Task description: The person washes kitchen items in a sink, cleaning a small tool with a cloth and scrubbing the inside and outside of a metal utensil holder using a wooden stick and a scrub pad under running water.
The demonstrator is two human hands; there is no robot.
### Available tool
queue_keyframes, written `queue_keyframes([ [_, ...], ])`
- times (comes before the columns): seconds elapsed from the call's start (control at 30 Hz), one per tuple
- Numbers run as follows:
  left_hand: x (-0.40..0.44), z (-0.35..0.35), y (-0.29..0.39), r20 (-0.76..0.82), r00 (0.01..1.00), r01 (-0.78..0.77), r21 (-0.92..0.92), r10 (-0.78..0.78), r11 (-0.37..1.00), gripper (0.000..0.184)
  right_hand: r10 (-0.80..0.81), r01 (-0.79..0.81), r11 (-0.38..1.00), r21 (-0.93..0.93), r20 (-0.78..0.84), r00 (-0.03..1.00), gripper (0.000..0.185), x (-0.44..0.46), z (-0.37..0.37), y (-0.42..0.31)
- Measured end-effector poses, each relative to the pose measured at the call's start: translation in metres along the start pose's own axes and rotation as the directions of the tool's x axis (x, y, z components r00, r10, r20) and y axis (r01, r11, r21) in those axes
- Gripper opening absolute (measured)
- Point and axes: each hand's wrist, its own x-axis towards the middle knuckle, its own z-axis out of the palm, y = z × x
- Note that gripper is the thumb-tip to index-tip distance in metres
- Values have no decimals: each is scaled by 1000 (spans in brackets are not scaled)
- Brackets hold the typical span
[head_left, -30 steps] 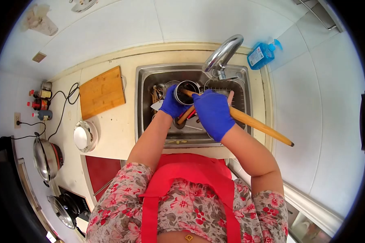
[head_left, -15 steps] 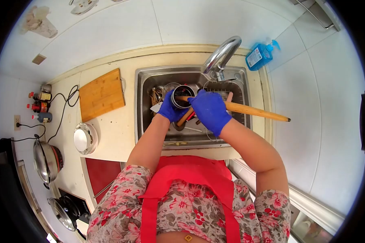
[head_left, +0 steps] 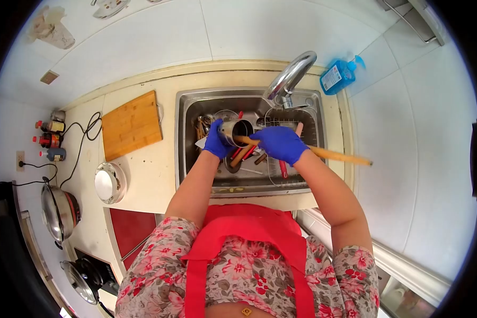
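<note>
Over the sink point(head_left: 180, 119), my blue-gloved left hand point(head_left: 215, 140) is wrapped round a metal cylinder-shaped container point(head_left: 228, 130), tilted with its open mouth toward the right. My right hand point(head_left: 281, 143), also gloved in blue, is closed on a long wooden rolling pin point(head_left: 339, 155). The pin's left end is at the container's mouth; how far inside it reaches I cannot tell. Its other end sticks out past the sink's right side. Below both hands lie utensils, among them a wooden handle point(head_left: 239, 157) and a red handle point(head_left: 283, 168). Cutlery point(head_left: 203, 126) is gathered at the left.
A wire rack point(head_left: 314, 127) stands inside the sink's right part. The faucet point(head_left: 294, 74) arches over the back, beside a blue soap bottle point(head_left: 336, 77). On the left counter are a cutting board point(head_left: 131, 126), stacked bowls point(head_left: 110, 183) and a lidded pot point(head_left: 58, 212).
The container has tipped so its mouth faces more to the right. My right hand has shifted slightly down and right along with the rolling pin's angle, and the red handle below now shows.
</note>
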Motion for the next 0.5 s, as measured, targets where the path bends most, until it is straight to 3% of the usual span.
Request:
queue_keyframes([
  [0.07, -2, -1, -2, 69, 996, 58, -78, -53, 995, 54, -35, 44, 994, 100, -92, 995, 28, 1, 1, 0],
  [0.2, 6, -3, -8, 113, 992, 62, -82, -52, 995, 55, 97, -127, 983, -135, -212, 973, 24, -5, -11, -27],
  [0.27, 1, 4, -8, -30, 999, 26, -15, -27, 1000, 55, 118, -172, 957, -233, -231, 966, 22, -2, -10, -39],
  [0.33, 9, 2, -8, -39, 999, 16, 54, -14, 998, 55, 161, -161, 934, -319, -28, 987, 19, 5, -5, -43],
  [0.37, 13, -3, -10, -48, 999, 11, 113, -6, 993, 55, 165, -165, 934, -316, -28, 986, 19, 4, -5, -44],
  [0.43, 14, -11, -10, 35, 999, 21, 51, -23, 998, 55, 39, -7, 922, -387, 76, 996, 19, 1, -8, -45],
  [0.47, 13, -14, -8, 119, 992, 32, -13, -30, 999, 56, 41, -9, 922, -387, 76, 996, 19, 1, -7, -40],
  [0.5, 14, -15, -3, 123, 992, 32, -10, -31, 999, 56, 5, -4, 993, -122, 5, 1000, 20, 2, -6, -27],
])
